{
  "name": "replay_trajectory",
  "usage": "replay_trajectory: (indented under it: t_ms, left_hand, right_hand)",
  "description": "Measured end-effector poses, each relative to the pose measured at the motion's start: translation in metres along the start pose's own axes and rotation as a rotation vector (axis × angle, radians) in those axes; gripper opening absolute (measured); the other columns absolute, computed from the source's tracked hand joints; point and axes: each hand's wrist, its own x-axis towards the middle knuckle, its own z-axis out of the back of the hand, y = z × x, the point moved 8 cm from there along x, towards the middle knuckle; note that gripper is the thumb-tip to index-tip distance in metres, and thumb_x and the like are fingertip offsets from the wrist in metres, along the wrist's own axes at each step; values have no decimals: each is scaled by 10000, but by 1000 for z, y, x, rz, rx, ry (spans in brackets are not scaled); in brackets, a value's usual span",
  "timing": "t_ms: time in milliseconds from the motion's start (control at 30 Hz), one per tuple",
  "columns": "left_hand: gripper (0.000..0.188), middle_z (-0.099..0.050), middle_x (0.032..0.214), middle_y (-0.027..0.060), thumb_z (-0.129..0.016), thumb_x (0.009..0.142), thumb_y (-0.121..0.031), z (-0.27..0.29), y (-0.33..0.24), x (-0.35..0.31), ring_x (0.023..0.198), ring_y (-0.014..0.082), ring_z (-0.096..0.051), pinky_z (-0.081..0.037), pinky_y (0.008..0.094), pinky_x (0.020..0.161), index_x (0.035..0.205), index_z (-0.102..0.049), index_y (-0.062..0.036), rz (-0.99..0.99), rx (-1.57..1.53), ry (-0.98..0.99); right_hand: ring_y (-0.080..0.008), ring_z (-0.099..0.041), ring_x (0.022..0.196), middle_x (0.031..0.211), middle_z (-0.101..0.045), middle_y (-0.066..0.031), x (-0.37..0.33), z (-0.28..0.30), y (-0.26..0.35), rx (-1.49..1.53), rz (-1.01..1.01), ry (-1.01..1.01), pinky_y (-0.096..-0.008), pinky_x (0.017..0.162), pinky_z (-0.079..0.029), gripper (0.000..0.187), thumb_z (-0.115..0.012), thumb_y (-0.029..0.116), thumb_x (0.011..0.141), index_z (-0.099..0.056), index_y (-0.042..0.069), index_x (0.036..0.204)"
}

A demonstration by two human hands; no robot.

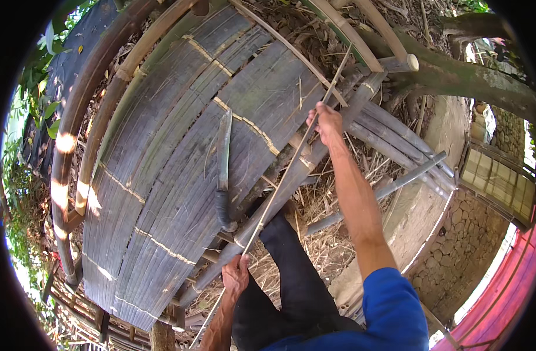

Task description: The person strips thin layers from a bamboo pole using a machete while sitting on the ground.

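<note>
A long, thin bamboo strip (285, 176) runs slantwise from the lower edge up toward the far right, across the front pole of a bamboo bench. My right hand (326, 123) is closed on its upper part, thumb and fingers pressed together. Lower down, my left hand (236, 275) is closed around the same strip, close to my thigh. A machete with a bent blade (223, 149) and a black wrapped handle (222, 206) lies on the flattened bamboo seat (174, 146), left of the strip. Neither hand touches it.
Bamboo rails (75, 111) form the bench's back. Several bamboo poles (399, 149) jut out at the right, beside a loose grey pole (391, 188). Dry straw (326, 248) covers the ground under the bench. A thick tree trunk (455, 85) stands at the far right.
</note>
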Motion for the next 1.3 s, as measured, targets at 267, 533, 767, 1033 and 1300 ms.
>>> replay_trajectory:
  t_ms: [267,533,767,1033,1300]
  left_hand:
    - [353,-657,831,262,-562,1020,-360,0,33,38,843,445,-661,-479,510,745,1022,-662,-22,154,14,-1]
    - [627,-616,1155,213,-709,822,-250,-6,74,10,1151,403,-553,-421,512,979,1399,-532,-80,30,249,-155]
    - [768,-410,1388,307,-745,766,-226,-1,145,-27,1294,482,-436,-438,568,1007,1466,-462,-85,240,451,-259]
    - [437,-579,1148,321,-739,847,-239,-24,239,-9,1022,515,-611,-524,545,850,1187,-618,6,105,155,-303]
    - [372,-538,1147,269,-723,853,-171,-6,210,-13,993,475,-567,-465,566,848,1174,-614,-17,223,100,-487]
  right_hand:
    - [-270,-586,907,1016,-578,-129,-181,-47,-28,-914,633,166,-442,823,-499,518,-755,264,882,-533,16,1280]
    - [-350,-628,1008,1200,-525,-206,-306,-147,-142,-1079,461,570,-443,804,-560,890,-822,359,809,-319,34,1466]
    - [-388,-591,1081,1294,-502,-272,-306,-154,-157,-981,507,353,-452,911,-514,941,-828,226,742,-281,-2,1473]
    - [-211,-656,803,939,-678,-109,-274,-87,-103,-830,111,611,-378,741,-539,518,-821,247,777,-594,21,1185]
    - [-346,-714,955,1072,-707,-234,-116,-11,130,-1432,660,389,-437,869,-553,670,-834,253,790,-533,-53,1305]
